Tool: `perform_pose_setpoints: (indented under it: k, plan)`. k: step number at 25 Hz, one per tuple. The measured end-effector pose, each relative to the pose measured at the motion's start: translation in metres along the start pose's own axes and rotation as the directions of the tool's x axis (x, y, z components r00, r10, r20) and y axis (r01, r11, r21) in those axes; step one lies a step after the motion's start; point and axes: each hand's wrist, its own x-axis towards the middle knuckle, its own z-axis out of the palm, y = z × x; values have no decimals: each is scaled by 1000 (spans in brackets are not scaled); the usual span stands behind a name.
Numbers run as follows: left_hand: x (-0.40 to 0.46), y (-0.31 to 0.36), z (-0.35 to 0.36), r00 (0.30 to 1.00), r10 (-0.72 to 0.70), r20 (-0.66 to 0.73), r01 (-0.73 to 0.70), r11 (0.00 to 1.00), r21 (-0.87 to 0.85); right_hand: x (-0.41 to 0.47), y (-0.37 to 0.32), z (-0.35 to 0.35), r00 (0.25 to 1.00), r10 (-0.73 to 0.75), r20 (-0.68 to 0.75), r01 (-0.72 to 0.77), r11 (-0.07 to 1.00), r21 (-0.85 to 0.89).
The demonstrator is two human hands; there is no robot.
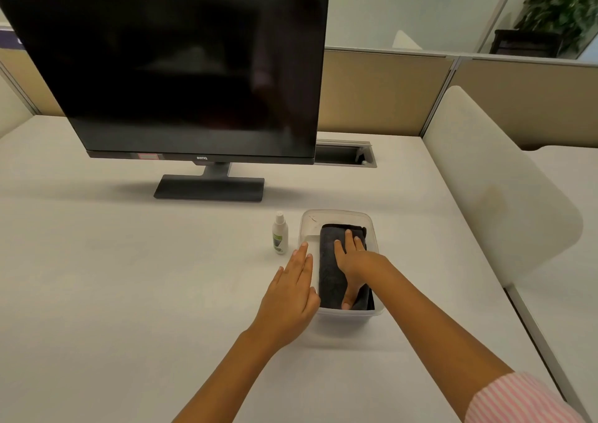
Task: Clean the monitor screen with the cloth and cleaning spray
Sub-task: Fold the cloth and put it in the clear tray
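Observation:
A black monitor [181, 73] with a dark screen stands on its stand at the back left of the white desk. A small white spray bottle [280, 234] stands upright in front of it. Right of the bottle is a clear plastic box [339, 217] holding a folded dark grey cloth [330, 261]. My right hand [354, 262] lies in the box on the cloth, fingers on top and thumb tucked under its near edge. My left hand [293, 288] rests flat with fingers apart against the box's left side.
The white desk [129, 277] spreads wide to the left and front. A cable hatch [344, 154] lies open behind the box. A white divider panel [485, 180] rises along the desk's right edge, and beige partitions [382, 92] stand behind.

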Motion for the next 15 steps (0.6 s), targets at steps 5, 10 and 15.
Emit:
perform_pose_setpoints:
  k: [5, 10, 15]
  plan:
    - [-9, 6, -5, 997, -46, 56, 54, 989, -141, -1, 6, -29, 987, -4, -160, 33, 983, 181]
    - [-24, 3, -4, 996, -22, 86, 38, 981, -190, 7, -40, -48, 820, 63, -569, 420, 609, 673]
    - [-25, 7, 0, 995, -64, 76, 77, 978, -195, 23, -74, -48, 786, 62, -616, 467, 593, 656]
